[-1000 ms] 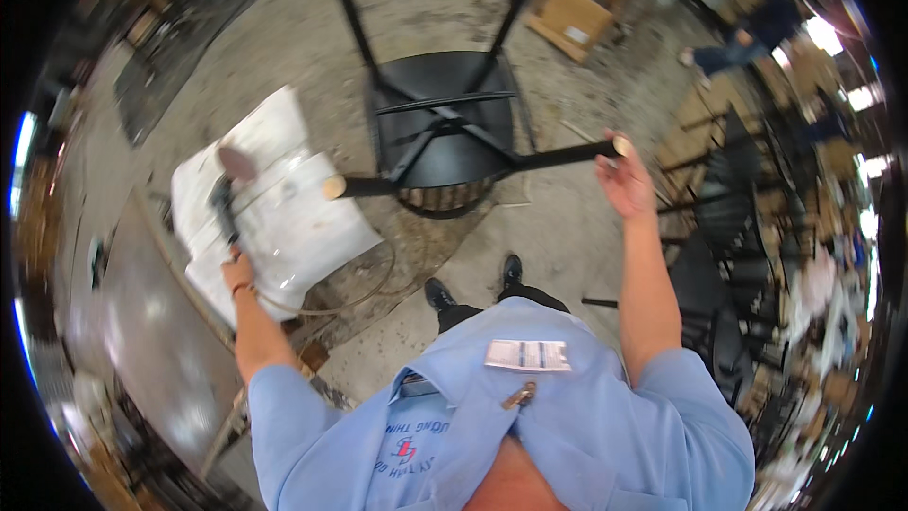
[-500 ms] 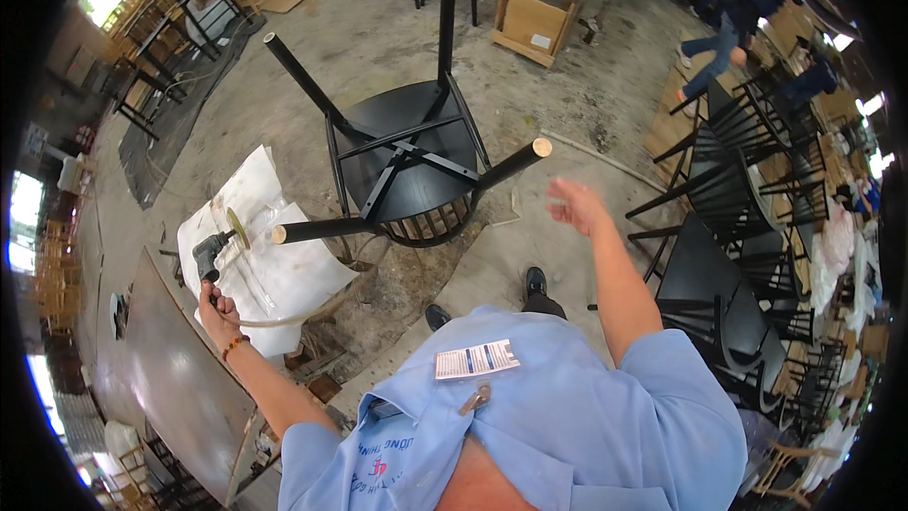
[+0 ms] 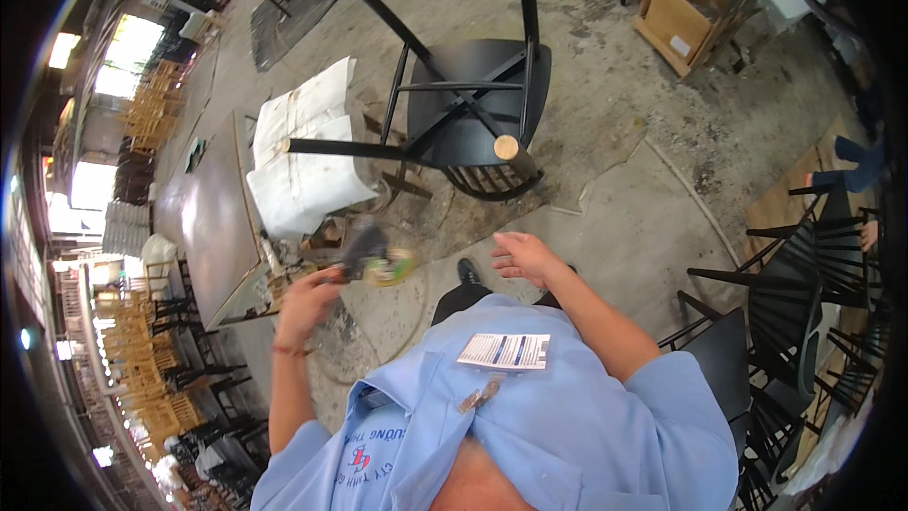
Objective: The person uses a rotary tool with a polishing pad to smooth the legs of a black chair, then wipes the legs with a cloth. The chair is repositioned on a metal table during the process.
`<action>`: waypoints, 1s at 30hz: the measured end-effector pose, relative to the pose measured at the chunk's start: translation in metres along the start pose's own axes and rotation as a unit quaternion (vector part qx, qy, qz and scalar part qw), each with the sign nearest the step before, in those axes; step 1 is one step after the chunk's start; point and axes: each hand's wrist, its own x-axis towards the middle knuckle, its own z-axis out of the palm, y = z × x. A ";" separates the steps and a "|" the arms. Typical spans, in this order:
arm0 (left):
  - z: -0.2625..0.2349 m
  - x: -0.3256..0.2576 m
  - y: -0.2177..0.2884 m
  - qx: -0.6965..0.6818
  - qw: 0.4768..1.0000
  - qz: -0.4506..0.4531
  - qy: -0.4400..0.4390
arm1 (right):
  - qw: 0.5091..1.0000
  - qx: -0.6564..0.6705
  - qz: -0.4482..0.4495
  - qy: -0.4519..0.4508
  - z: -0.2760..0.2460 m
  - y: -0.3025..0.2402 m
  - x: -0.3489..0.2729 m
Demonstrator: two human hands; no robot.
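My left hand [image 3: 307, 308] is wrapped round the handle of a dark disc sander [image 3: 364, 251], blurred by motion. Its round yellowish disc [image 3: 390, 268] points toward my right side. In front of my body, my right hand [image 3: 525, 258] is held up with its fingers apart and nothing in them. Ahead of both hands a black chair [image 3: 478, 66] is upside down, legs in the air and its spindle back hanging below. Bare wood shows on the end of the near leg [image 3: 507, 148]. Neither hand touches the chair.
Left of the chair lies a creased white sheet [image 3: 312, 180], beside a shiny brown tabletop [image 3: 213, 222]. Several black chairs [image 3: 785, 274] crowd the right side, where another person's leg [image 3: 851, 170] shows. A cardboard box [image 3: 686, 14] stands at the far right.
My left hand has brought the sander from beside the white sheet in toward my body. My right hand has come inward and lower. The view has turned, shifting the chair to the right.
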 end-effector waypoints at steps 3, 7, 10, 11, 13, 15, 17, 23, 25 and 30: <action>0.099 0.021 0.008 0.104 0.989 0.005 -0.103 | 0.991 0.118 0.052 0.029 0.006 0.002 -0.006; 0.221 0.038 0.032 0.225 0.924 0.145 -0.275 | 0.959 0.255 0.050 0.116 -0.043 0.023 -0.004; 0.291 0.034 0.037 0.359 0.815 0.357 -0.282 | 0.897 0.416 -0.026 0.146 -0.111 0.021 -0.016; 0.307 0.032 0.043 0.373 0.796 0.371 -0.300 | 0.861 0.480 -0.059 0.157 -0.126 0.018 -0.020; 0.328 0.029 0.046 0.394 0.765 0.392 -0.324 | 0.852 0.470 -0.109 0.203 -0.136 -0.002 -0.046; 0.341 0.030 0.055 0.347 0.773 0.414 -0.331 | 0.847 0.442 -0.173 0.239 -0.144 -0.031 -0.070; 0.342 0.032 0.058 0.296 0.774 0.444 -0.341 | 0.843 0.399 -0.242 0.267 -0.155 -0.058 -0.085; 0.300 0.085 0.030 0.077 0.907 0.408 -0.070 | 0.876 0.087 -0.399 0.255 -0.141 -0.158 -0.178; 0.282 0.106 0.049 0.018 0.913 0.405 0.039 | 0.860 -0.087 -0.442 0.239 -0.117 -0.194 -0.214; 0.296 0.118 0.103 -0.087 0.881 0.463 0.040 | 0.686 -0.469 -0.471 0.296 -0.060 -0.238 -0.253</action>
